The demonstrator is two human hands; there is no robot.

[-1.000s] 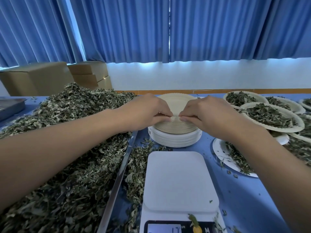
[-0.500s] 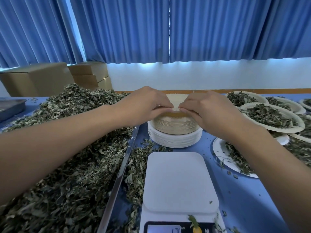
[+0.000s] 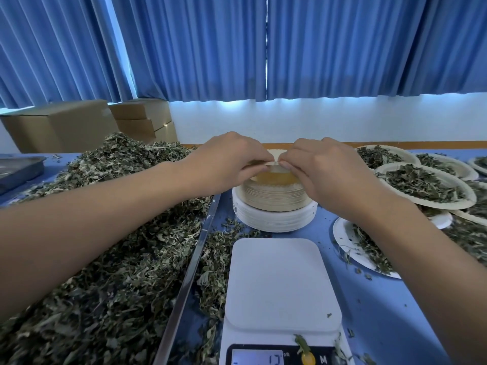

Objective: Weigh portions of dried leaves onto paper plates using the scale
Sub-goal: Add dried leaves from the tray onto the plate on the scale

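Above the plate stack [image 3: 274,206], one paper plate [image 3: 275,177] held tilted.
Left grip [image 3: 229,164] and right grip [image 3: 324,172] pinch its near rim; the scale [image 3: 282,283] stands just in front.

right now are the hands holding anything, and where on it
Yes: the left hand and right hand both pinch the top plate of the stack by its near rim.

display [image 3: 258,358] cropped (digits unclear), top plate [image 3: 275,154] half-hidden
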